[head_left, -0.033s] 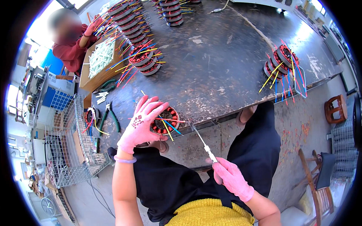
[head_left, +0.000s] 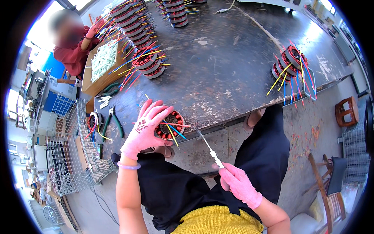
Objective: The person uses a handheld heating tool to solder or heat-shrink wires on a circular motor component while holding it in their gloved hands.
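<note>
My left hand (head_left: 141, 130), in a pink glove, grips the left side of a motor stator (head_left: 180, 119) with red windings. Its fingers lie along the top and the thumb is at the lower rim. Red, blue and yellow wires stick out of the stator toward the right, near the table's front edge. My right hand (head_left: 238, 183), also gloved in pink, is closed around a slim tool with a thin metal shaft and a white sleeve (head_left: 214, 156). The tool's tip is close to the table edge, right of the wire ends, and whether it touches anything is unclear.
Stacked stators (head_left: 146, 64) stand at the back left, another stack (head_left: 286, 66) at the right edge. Green-handled pliers (head_left: 117, 125) and a small wired stator (head_left: 92, 121) lie left. Beside a box of white tubes (head_left: 89, 84), a co-worker (head_left: 70, 58) reaches toward wires. A wire basket (head_left: 64, 156) stands left.
</note>
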Demonstrator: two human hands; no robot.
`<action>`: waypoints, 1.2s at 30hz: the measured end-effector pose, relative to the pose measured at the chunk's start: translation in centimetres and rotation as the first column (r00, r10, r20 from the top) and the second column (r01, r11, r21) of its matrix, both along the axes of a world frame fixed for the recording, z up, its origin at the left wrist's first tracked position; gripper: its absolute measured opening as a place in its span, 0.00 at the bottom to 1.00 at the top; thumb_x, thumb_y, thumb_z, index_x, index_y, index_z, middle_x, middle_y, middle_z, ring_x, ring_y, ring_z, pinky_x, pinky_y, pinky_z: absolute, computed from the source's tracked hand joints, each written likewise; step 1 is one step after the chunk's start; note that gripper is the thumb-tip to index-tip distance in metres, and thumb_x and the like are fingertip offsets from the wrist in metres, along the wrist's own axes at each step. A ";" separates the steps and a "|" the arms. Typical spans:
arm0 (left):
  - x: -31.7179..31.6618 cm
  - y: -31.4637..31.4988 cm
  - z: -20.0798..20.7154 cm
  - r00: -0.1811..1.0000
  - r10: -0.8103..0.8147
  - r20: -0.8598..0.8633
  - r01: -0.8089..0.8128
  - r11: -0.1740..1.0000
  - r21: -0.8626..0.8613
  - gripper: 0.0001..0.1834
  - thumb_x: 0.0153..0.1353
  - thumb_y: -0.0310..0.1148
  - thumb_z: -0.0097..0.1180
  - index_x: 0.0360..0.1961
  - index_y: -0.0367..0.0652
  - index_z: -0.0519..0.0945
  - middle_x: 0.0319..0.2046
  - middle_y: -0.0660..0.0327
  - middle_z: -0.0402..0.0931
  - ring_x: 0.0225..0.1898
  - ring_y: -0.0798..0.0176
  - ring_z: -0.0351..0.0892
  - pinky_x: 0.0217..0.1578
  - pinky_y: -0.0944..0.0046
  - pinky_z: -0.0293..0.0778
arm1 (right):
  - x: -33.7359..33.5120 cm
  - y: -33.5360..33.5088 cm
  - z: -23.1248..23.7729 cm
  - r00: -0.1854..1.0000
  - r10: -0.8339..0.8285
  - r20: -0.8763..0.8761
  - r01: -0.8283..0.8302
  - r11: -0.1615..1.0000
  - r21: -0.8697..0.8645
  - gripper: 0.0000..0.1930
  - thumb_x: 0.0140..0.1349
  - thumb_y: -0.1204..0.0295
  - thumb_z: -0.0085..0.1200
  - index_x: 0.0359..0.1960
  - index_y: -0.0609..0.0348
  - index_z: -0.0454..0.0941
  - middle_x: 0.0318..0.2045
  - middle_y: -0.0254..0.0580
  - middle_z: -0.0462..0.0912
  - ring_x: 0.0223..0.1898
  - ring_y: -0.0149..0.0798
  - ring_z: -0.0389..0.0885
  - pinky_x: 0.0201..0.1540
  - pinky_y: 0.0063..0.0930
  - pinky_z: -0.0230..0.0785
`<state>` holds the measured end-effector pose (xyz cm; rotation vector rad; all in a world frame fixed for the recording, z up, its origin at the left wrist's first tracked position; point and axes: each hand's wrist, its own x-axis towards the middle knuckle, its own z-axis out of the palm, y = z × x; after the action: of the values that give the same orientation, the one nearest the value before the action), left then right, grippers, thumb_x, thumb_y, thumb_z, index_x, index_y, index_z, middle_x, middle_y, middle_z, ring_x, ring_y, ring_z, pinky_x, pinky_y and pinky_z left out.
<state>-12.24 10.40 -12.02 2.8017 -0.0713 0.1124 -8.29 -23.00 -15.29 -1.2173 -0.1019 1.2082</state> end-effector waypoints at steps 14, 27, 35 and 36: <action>0.0 -0.1 0.2 1.000 0.005 -0.025 -0.005 1.000 -0.001 0.54 0.29 0.41 0.76 0.66 0.47 0.71 0.61 0.57 0.71 0.71 0.48 0.60 0.74 0.44 0.46 | 0.3 0.3 0.5 0.992 0.077 0.096 -0.072 0.996 -0.055 0.18 0.76 0.65 0.42 0.57 0.66 0.74 0.20 0.28 0.68 0.21 0.22 0.65 0.26 0.21 0.60; 0.0 -0.1 0.1 0.999 0.008 -0.031 -0.008 1.000 -0.009 0.54 0.30 0.40 0.76 0.66 0.47 0.71 0.62 0.59 0.71 0.71 0.48 0.59 0.74 0.44 0.44 | 0.2 0.3 0.4 0.988 0.090 0.127 -0.085 0.995 -0.049 0.19 0.76 0.64 0.41 0.57 0.66 0.74 0.20 0.28 0.67 0.21 0.23 0.65 0.26 0.22 0.60; 0.0 -0.1 0.1 1.000 0.008 -0.027 -0.008 1.000 0.006 0.54 0.30 0.40 0.76 0.66 0.48 0.71 0.62 0.59 0.71 0.70 0.48 0.60 0.74 0.44 0.45 | 0.1 0.2 0.2 0.991 0.072 0.110 -0.070 0.997 -0.026 0.17 0.76 0.65 0.42 0.56 0.66 0.74 0.20 0.29 0.67 0.21 0.23 0.66 0.26 0.22 0.61; -0.1 -0.1 0.1 1.000 0.012 -0.029 -0.012 1.000 0.008 0.54 0.30 0.40 0.76 0.66 0.48 0.71 0.62 0.59 0.71 0.70 0.48 0.60 0.74 0.44 0.45 | 0.0 0.2 0.2 0.990 0.072 0.120 -0.070 0.997 -0.020 0.17 0.76 0.65 0.42 0.56 0.65 0.74 0.20 0.28 0.67 0.21 0.23 0.66 0.26 0.21 0.61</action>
<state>-12.33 10.26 -11.87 2.8108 -0.0484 0.0748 -8.25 -22.81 -15.10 -1.3098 -0.2276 1.1978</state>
